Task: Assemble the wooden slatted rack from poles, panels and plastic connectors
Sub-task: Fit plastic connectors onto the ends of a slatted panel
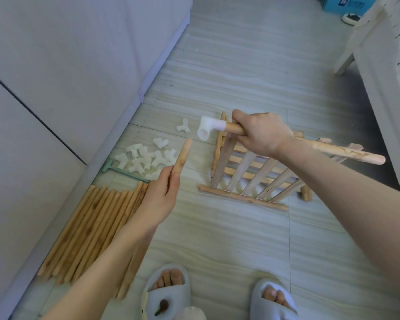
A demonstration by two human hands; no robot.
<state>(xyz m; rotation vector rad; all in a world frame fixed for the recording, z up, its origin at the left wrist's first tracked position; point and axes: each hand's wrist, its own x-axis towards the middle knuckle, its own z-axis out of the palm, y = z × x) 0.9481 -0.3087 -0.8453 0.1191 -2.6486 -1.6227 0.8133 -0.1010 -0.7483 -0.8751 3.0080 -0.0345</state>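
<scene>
Your right hand (261, 132) grips a pole (333, 150) with a white connector (207, 128) fitted on its left end. Your left hand (164, 192) holds a second pole (183, 155), its tip just below the connector. Slatted panels (247, 179) lie under your right hand, loose connectors (146, 159) and spare poles (97, 227) along the cabinet (56, 77). Open floor (229, 239) lies before your slippers (166, 294). The blue box's (344, 4) writing is unreadable

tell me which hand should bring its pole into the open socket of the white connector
Left. The left hand holds a short pole whose tip points just below the connector; the right hand is occupied gripping the long pole carrying it.
</scene>
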